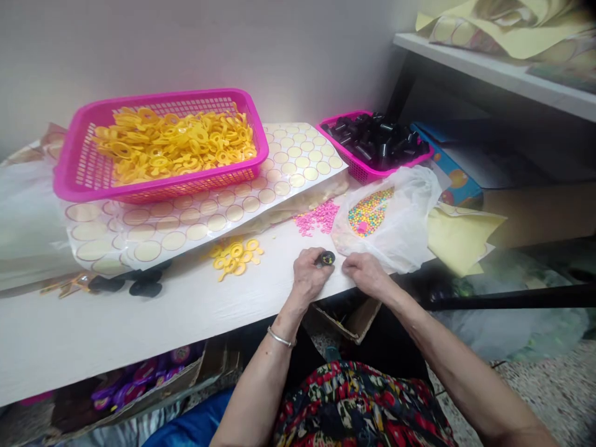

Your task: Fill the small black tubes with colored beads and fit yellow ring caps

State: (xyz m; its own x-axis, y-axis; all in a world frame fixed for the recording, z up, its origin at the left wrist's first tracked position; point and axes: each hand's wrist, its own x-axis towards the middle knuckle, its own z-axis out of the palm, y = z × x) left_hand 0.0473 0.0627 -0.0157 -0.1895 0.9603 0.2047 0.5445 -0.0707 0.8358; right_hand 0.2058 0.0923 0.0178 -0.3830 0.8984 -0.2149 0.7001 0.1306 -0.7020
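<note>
A small black cylinder [328,257] is held upright in my left hand [309,274], its open top showing bits of yellow and other colours inside. My right hand [367,274] is just right of it, fingers pressed together near the edge of a white plastic bag; whatever they pinch is too small to make out. Coloured beads [370,213] show in the bag. Behind my hands lie many small pink pieces [318,217]. Yellow ring-shaped pieces [236,256] are heaped on the white table [195,305] to the left.
A pink basket [161,191] of yellow pieces stands on sticker sheets [298,152] at the back left. Another pink basket [361,171] holds black cylinders. Black parts [145,287] lie left on the table. A white shelf [493,67] juts out at upper right. Boxes sit below the table.
</note>
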